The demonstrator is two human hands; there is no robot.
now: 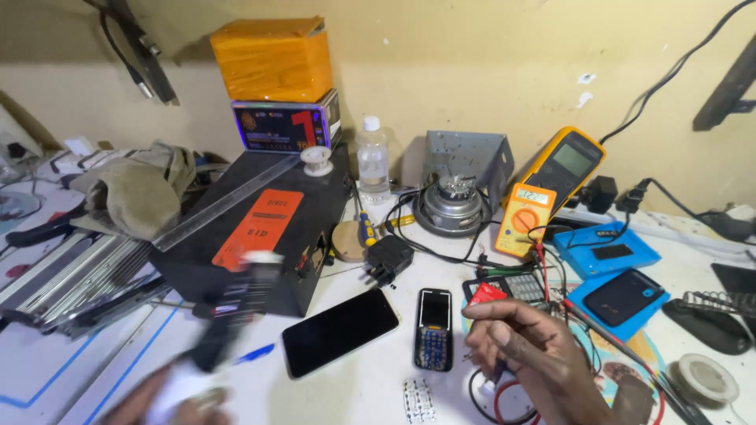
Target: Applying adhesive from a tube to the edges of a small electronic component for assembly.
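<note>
My left hand [161, 400] is at the bottom left, blurred by motion, gripping a dark brush-like tool [236, 311] that points up toward a black box [260, 228] with an orange label. My right hand [535, 354] rests at the lower right with fingers curled over red and black wires [504, 397]; whether it grips them is unclear. A small red piece [487, 293] lies just above its fingertips. A black keypad phone [434, 328] and a dark smartphone [339, 330] lie flat on the white table between my hands.
An orange multimeter [526, 219] and a larger yellow meter [568, 164] stand at the back right, beside a round motor [451, 206] and a plastic bottle [372, 160]. Blue boxes [618, 271], a solder coil [703, 379], a metal ruler [228, 201] and stacked boxes [276, 86] crowd the bench.
</note>
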